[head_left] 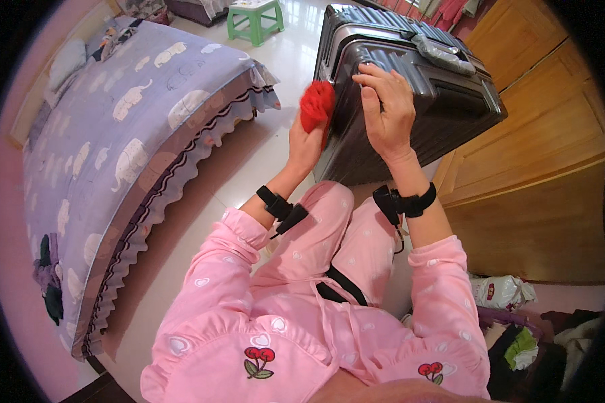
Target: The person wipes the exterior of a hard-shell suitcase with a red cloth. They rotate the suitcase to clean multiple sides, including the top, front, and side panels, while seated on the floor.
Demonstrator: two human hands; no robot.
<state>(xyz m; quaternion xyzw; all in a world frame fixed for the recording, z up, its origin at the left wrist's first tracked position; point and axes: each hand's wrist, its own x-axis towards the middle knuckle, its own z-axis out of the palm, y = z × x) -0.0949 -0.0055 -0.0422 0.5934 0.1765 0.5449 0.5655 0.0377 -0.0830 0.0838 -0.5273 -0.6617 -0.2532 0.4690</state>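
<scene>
A fluffy red cloth point(316, 102) is bunched into a ball, pressed against the side of a dark grey ribbed suitcase point(444, 101). The suitcase stands closed on the floor beside the bed.

Suitcase point(410, 87) stands right in front of the person, wardrobe point(544, 168) just to its right, bed point(128, 154) off to the left, little stool point(254, 19) behind, between bed and suitcase.

The suitcase point(410, 87) blocks ahead and the wooden cabinet point(538, 168) blocks right; bare floor point(249, 168) beside the bed point(114, 148) is free.
</scene>
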